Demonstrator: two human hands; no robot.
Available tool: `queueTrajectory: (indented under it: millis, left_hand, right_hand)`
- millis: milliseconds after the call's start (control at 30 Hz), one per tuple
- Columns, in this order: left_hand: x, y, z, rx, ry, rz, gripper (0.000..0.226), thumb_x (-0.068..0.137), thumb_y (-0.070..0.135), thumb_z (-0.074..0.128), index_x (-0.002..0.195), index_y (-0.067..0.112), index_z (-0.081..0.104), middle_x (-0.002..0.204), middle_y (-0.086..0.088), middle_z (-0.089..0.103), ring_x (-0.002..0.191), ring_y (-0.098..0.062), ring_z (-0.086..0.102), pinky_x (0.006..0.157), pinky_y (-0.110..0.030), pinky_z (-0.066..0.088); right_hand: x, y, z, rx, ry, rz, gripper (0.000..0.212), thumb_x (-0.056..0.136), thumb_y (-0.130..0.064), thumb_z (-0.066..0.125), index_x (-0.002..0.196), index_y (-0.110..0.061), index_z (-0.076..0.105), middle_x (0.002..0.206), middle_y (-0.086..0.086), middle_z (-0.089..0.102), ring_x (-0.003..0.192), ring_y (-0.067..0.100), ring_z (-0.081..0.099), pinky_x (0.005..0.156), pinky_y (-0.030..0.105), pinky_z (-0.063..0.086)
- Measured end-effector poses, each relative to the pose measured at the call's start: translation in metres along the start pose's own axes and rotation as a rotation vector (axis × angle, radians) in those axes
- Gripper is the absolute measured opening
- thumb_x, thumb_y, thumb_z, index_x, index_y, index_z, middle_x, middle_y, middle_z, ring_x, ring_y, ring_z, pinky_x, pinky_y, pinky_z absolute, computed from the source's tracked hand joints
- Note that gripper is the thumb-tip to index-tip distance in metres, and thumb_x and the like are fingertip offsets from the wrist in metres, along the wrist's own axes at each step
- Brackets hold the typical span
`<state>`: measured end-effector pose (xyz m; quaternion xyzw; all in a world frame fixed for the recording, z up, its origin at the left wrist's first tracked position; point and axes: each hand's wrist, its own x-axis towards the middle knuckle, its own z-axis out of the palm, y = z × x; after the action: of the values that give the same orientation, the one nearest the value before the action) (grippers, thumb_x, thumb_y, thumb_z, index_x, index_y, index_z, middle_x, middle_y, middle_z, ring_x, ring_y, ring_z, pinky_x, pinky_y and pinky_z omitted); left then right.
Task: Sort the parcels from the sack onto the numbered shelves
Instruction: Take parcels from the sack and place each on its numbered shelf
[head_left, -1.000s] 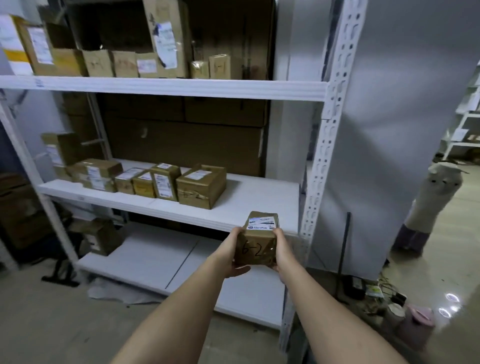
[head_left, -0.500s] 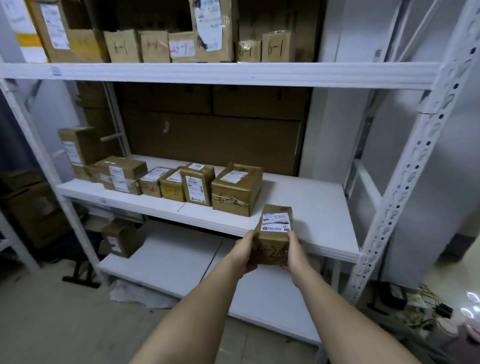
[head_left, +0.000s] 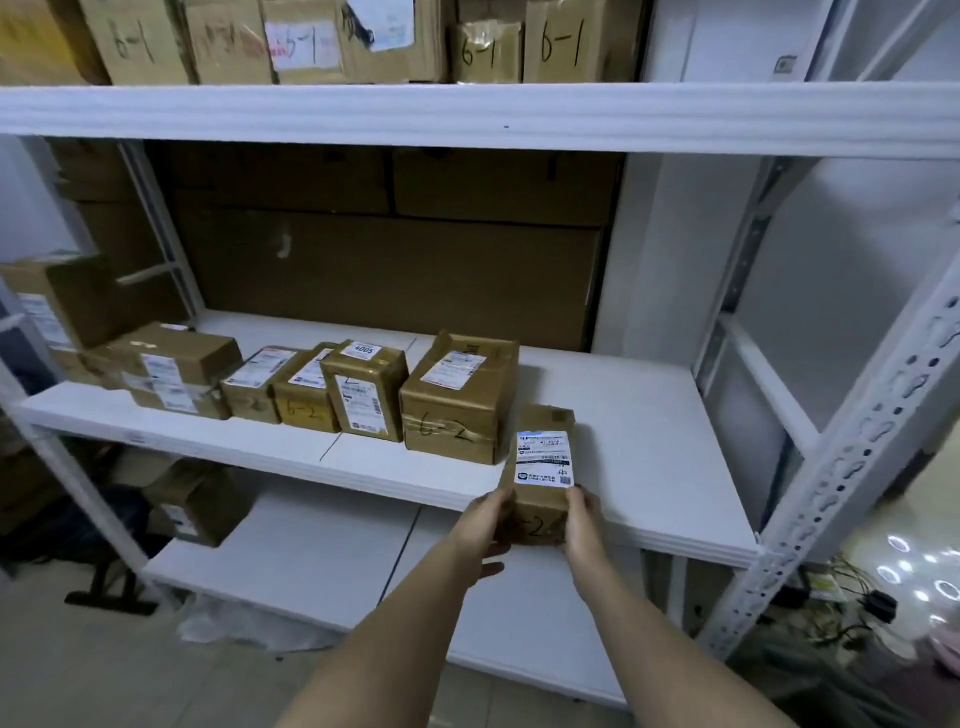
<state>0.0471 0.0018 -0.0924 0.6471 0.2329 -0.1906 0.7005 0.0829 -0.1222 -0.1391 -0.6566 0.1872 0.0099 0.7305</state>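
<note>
Both my hands grip one parcel (head_left: 540, 467): left hand (head_left: 480, 530) curled round its left side, right hand (head_left: 582, 525) round its right. It sits at the front edge of the middle shelf (head_left: 649, 467), just right of the parcel marked 6-2 (head_left: 457, 400), label up.

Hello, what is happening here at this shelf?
A person is putting a small brown parcel on the middle shelf. The left hand and right hand grip its near end, which overhangs the shelf's front edge. It lies just right of a larger box marked 6-2, last in a row of parcels. Boxes marked 6-1 stand on the shelf above.
</note>
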Motion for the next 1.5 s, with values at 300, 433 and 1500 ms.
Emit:
queueTrajectory:
  millis: [300,433,1500]
  left_hand:
    - [0.069,0.013,-0.011,0.025,-0.094,-0.016,0.037,0.094,0.037,0.051,0.125,0.019,0.05,0.091,-0.002,0.058,0.072,-0.019,0.047,0.063,-0.025,0.043]
    - [0.089,0.02,-0.016,0.041,-0.128,-0.048,0.037,0.093,0.034,0.052,0.124,0.014,0.047,0.09,-0.003,0.056,0.069,-0.017,0.049,0.062,-0.024,0.042]
    - [0.166,0.045,-0.01,0.112,-0.072,0.03,0.032,0.087,0.021,0.06,0.115,0.006,0.06,0.087,-0.011,0.054,0.061,-0.018,0.044,0.053,-0.023,0.035]
  right_hand:
    - [0.023,-0.001,0.025,0.017,0.092,0.069,0.019,0.099,-0.024,0.048,0.118,-0.022,0.041,0.11,0.003,0.057,0.085,0.012,0.055,0.065,0.026,0.042]
    - [0.036,0.001,0.041,0.02,0.171,0.051,0.014,0.093,-0.013,0.056,0.101,-0.021,0.049,0.109,0.009,0.064,0.097,0.026,0.063,0.088,0.048,0.053]
    - [0.134,0.003,0.055,-0.071,0.206,-0.009,0.038,0.09,-0.003,0.051,0.128,-0.006,0.048,0.106,0.011,0.06,0.092,0.027,0.057,0.073,0.033,0.043]
